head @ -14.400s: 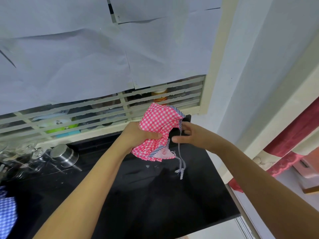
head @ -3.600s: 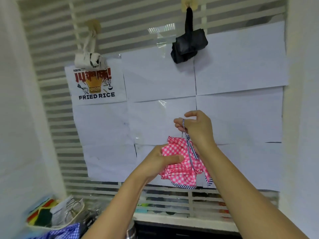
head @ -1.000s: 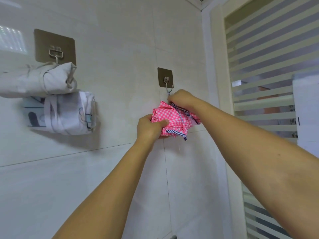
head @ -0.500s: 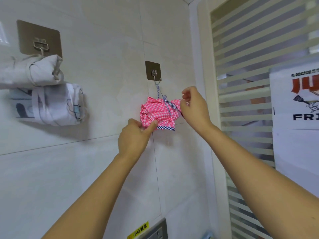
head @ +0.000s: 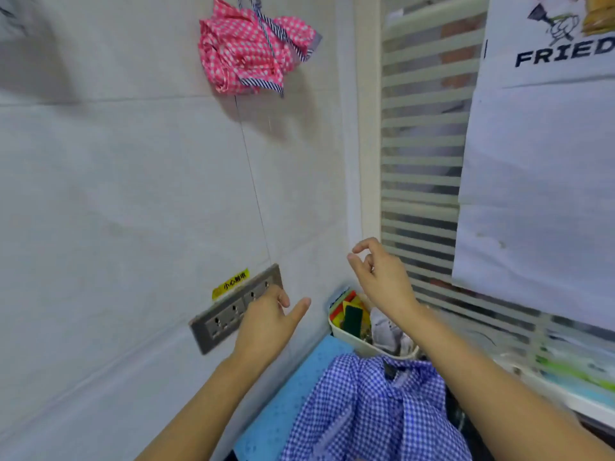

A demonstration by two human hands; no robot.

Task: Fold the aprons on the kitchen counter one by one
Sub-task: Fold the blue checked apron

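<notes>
The bundled pink gingham apron (head: 248, 48) with striped ties hangs by its cord high on the tiled wall, free of both hands. A crumpled blue gingham apron (head: 369, 414) lies on the counter below, near my forearms. My left hand (head: 266, 324) hovers empty in front of the wall sockets, thumb out and fingers relaxed. My right hand (head: 379, 274) is raised beside the window frame with loosely curled fingers, holding nothing. Neither hand touches either apron.
A grey socket strip (head: 233, 309) with a yellow label sits on the wall. A white basket (head: 357, 341) of sponges and cloths stands in the corner. A blue mat (head: 286, 404) lies under the blue apron. Papers and a fried-rice poster (head: 549, 38) cover the louvred window.
Both hands let go of the pink apron, which now hangs on the wall hook. The hands dropped toward the counter, and the view tilted down to the blue apron.
</notes>
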